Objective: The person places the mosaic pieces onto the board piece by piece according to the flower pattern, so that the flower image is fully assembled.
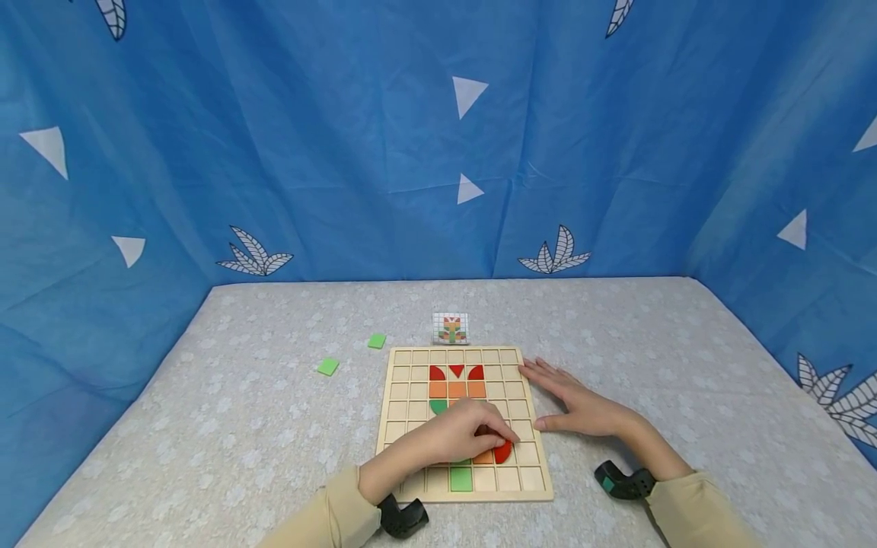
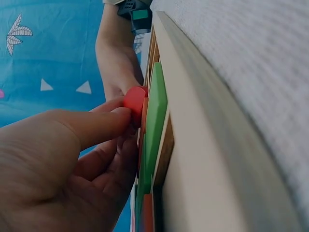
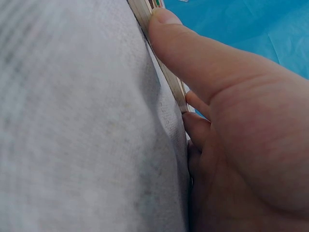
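Observation:
My left hand (image 1: 467, 432) reaches over a wooden grid board (image 1: 503, 497) and pinches a red quarter-circle piece (image 1: 503, 453) between thumb and fingers, at the board's lower right part. In the left wrist view the red piece stands tilted beside a green square piece (image 2: 156, 113). Loosely spread, my right hand (image 1: 582, 405) touches the board's right edge with its thumb and fingertips. Farther up the board lie red quarter circles (image 1: 437, 374), a red triangle (image 1: 457, 370), orange squares (image 1: 457, 390) and a green rounded piece (image 1: 438, 406). My left hand hides several cells.
Two light green squares, a nearer one (image 1: 328, 367) and a farther one (image 1: 377, 341), lie on the patterned tablecloth (image 1: 274, 426) left of the board. A small pattern card (image 1: 450, 328) is behind the board. A blue curtain (image 1: 384, 152) surrounds the table's back and sides.

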A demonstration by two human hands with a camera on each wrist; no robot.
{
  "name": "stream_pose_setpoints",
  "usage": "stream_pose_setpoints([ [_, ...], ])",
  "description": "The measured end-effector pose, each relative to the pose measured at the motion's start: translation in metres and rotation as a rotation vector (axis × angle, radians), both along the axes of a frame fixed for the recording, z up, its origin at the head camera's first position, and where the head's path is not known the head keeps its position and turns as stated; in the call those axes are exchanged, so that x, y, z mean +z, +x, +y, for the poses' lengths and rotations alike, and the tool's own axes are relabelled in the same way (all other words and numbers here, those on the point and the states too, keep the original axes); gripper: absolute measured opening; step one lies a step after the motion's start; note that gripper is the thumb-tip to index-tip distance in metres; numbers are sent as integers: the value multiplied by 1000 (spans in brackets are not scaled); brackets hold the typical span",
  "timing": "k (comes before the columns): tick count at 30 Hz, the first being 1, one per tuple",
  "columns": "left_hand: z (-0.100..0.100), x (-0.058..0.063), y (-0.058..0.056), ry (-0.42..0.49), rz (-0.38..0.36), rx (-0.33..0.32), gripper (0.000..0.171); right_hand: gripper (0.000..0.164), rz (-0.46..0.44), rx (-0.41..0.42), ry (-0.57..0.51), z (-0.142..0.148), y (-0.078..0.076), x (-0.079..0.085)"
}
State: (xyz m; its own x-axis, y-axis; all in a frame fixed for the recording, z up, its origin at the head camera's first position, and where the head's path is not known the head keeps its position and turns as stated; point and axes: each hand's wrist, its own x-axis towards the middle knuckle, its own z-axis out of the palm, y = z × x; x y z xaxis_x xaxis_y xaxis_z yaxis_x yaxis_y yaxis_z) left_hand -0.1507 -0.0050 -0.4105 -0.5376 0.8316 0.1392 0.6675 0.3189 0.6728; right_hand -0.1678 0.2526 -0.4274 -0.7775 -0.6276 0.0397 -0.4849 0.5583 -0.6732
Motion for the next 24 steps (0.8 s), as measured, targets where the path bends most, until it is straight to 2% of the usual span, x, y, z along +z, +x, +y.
stream_pose_setpoints([
  [5, 1, 0, 2, -16, 45, -8, 18, 80, 1, 4, 1, 0, -1, -1],
  [12, 2, 3, 6, -64, 148, 2, 16, 81, 4, 8, 4, 0, -2, 0],
  [20, 3, 3, 8, -64, 162, 27, 12, 83, -4, 9, 1, 1, -1, 1],
  [24, 4, 4, 9, -67, 183, 3, 17, 82, -1, 11, 2, 1, -2, 1],
])
